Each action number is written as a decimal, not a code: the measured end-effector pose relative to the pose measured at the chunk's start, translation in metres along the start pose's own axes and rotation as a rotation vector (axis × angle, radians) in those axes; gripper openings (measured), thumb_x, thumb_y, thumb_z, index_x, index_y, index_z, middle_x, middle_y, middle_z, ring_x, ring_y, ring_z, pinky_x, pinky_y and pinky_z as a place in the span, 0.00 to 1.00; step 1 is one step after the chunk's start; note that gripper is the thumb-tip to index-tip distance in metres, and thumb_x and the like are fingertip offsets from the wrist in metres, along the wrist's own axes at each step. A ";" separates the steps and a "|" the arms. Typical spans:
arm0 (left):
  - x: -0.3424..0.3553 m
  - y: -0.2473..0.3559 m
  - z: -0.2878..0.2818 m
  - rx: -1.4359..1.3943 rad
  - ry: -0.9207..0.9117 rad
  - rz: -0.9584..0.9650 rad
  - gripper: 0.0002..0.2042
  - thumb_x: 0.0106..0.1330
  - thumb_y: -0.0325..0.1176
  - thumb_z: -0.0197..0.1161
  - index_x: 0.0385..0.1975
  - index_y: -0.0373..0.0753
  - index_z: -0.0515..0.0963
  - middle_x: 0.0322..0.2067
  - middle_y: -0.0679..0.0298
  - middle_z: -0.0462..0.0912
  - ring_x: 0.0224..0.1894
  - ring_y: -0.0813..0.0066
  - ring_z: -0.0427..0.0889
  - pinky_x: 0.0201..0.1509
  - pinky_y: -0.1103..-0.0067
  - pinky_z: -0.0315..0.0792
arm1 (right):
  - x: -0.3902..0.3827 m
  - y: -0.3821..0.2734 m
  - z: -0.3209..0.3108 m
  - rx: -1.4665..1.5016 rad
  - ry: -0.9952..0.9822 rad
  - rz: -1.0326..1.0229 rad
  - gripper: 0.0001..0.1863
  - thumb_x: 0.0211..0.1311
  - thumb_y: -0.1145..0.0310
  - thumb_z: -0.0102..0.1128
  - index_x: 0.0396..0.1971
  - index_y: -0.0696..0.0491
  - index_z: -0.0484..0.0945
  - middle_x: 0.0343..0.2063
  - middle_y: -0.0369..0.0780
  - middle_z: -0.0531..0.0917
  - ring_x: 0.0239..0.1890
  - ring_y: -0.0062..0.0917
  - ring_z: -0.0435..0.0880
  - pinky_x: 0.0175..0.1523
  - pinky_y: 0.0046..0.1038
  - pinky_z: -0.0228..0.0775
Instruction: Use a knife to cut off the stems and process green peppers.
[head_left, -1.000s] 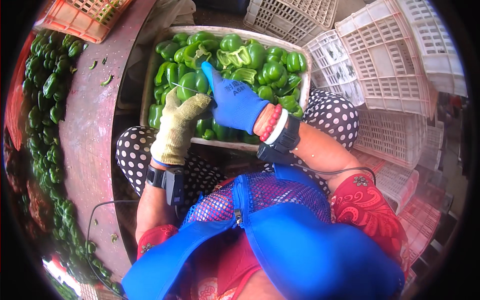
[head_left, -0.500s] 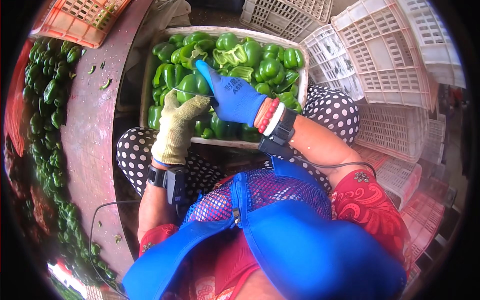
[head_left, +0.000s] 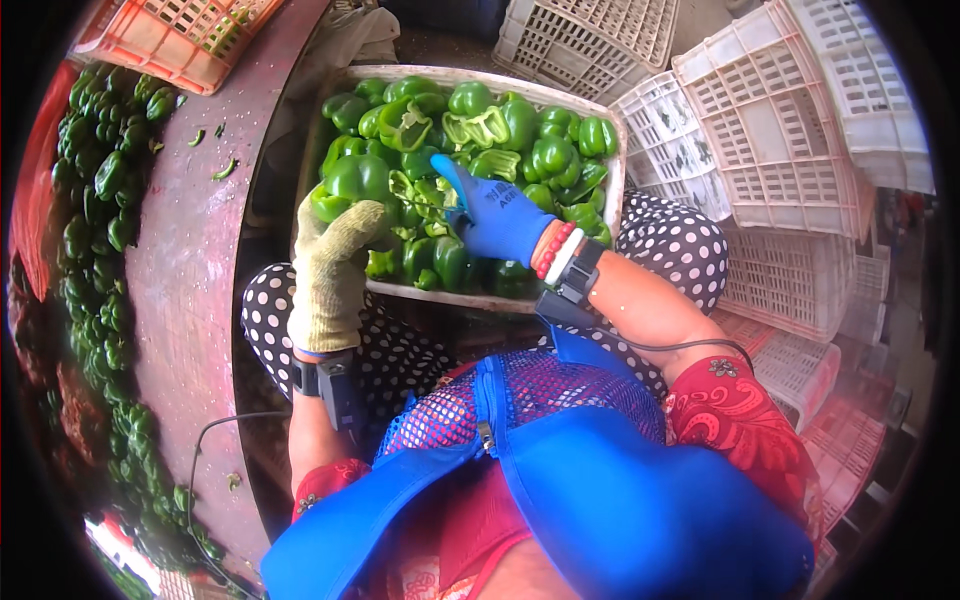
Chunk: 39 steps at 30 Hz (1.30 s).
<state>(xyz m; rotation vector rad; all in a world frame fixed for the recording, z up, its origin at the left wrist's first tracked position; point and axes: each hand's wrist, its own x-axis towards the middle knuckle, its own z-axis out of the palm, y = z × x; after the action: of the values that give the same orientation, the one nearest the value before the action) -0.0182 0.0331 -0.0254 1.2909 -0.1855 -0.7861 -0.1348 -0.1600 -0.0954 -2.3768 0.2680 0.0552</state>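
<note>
My left hand, in a pale yellow knit glove, grips a whole green pepper at the left side of a pale rectangular crate. To its right, my right hand, in a blue glove, is closed on a thin knife, thumb extended; the handle is hidden in the glove. The crate sits between my knees, full of green peppers, some of them cut open with pale insides showing.
A pinkish board runs along my left, with a long heap of green peppers beside it and an orange basket at top left. Stacked white and pink plastic crates stand behind and to the right. A cable loops by my left arm.
My left hand has moved left with the pepper, away from the knife. My right hand has shifted slightly right and down, uncovering cut pepper pieces between the hands.
</note>
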 end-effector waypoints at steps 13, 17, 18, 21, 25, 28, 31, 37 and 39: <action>0.002 -0.015 0.038 0.795 -0.105 0.352 0.46 0.42 0.28 0.78 0.66 0.41 0.64 0.58 0.55 0.74 0.58 0.65 0.78 0.62 0.71 0.73 | 0.007 -0.018 -0.048 1.112 -0.284 0.268 0.30 0.61 0.48 0.67 0.56 0.52 0.74 0.31 0.37 0.81 0.20 0.17 0.75 0.23 0.21 0.67; 0.004 -0.003 0.036 0.552 -0.290 0.185 0.40 0.43 0.21 0.75 0.63 0.40 0.68 0.55 0.60 0.77 0.54 0.69 0.79 0.59 0.73 0.74 | -0.001 -0.009 -0.050 1.182 -0.440 0.417 0.21 0.61 0.52 0.66 0.45 0.52 0.78 0.21 0.34 0.80 0.15 0.18 0.73 0.21 0.21 0.65; 0.009 -0.009 0.029 0.437 -0.312 0.156 0.40 0.44 0.19 0.74 0.63 0.40 0.68 0.55 0.60 0.77 0.53 0.70 0.78 0.58 0.73 0.75 | -0.002 -0.005 -0.052 1.194 -0.482 0.409 0.21 0.60 0.55 0.67 0.46 0.53 0.77 0.25 0.36 0.82 0.18 0.19 0.76 0.23 0.22 0.69; 0.008 0.007 0.023 -0.155 -0.374 -0.176 0.38 0.48 0.20 0.73 0.64 0.38 0.67 0.54 0.58 0.76 0.52 0.66 0.80 0.53 0.72 0.80 | -0.007 -0.009 -0.053 1.409 -0.432 0.296 0.23 0.60 0.58 0.67 0.50 0.54 0.75 0.29 0.39 0.83 0.22 0.22 0.81 0.27 0.23 0.74; 0.017 -0.008 0.009 -0.383 -0.494 -0.102 0.47 0.50 0.44 0.74 0.70 0.31 0.59 0.57 0.49 0.74 0.56 0.57 0.79 0.56 0.65 0.80 | -0.014 -0.002 -0.063 1.766 -0.660 0.175 0.30 0.58 0.65 0.67 0.60 0.55 0.69 0.38 0.45 0.83 0.33 0.31 0.85 0.39 0.29 0.80; 0.023 -0.006 0.006 -0.576 -0.541 -0.065 0.46 0.56 0.46 0.71 0.72 0.33 0.55 0.59 0.41 0.68 0.56 0.45 0.75 0.51 0.65 0.82 | -0.021 -0.001 -0.076 1.731 -0.515 0.108 0.34 0.57 0.67 0.67 0.63 0.54 0.67 0.41 0.48 0.82 0.37 0.33 0.85 0.43 0.31 0.81; 0.020 0.006 -0.023 -0.698 -0.360 0.057 0.39 0.65 0.40 0.65 0.72 0.31 0.55 0.62 0.41 0.65 0.60 0.43 0.70 0.59 0.62 0.74 | -0.018 0.016 -0.112 1.431 -0.210 0.172 0.33 0.59 0.60 0.70 0.62 0.54 0.68 0.42 0.43 0.84 0.42 0.31 0.86 0.47 0.29 0.80; 0.033 -0.009 -0.002 -0.605 -0.371 -0.111 0.34 0.67 0.40 0.61 0.69 0.29 0.60 0.58 0.44 0.74 0.58 0.42 0.76 0.61 0.55 0.73 | -0.072 0.106 -0.096 -0.098 0.364 0.451 0.30 0.56 0.52 0.75 0.54 0.54 0.79 0.48 0.42 0.85 0.50 0.29 0.84 0.56 0.31 0.76; 0.030 -0.009 0.000 -0.578 -0.403 -0.099 0.34 0.67 0.39 0.61 0.69 0.29 0.60 0.57 0.44 0.75 0.58 0.43 0.76 0.61 0.55 0.74 | -0.087 0.106 -0.062 -0.563 0.399 0.510 0.29 0.55 0.52 0.74 0.53 0.53 0.81 0.47 0.45 0.85 0.49 0.33 0.86 0.54 0.32 0.76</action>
<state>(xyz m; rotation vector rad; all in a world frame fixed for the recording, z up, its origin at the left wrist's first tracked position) 0.0002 0.0144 -0.0421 0.5922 -0.1974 -1.0855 -0.2441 -0.2619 -0.1112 -2.7910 1.1789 -0.1221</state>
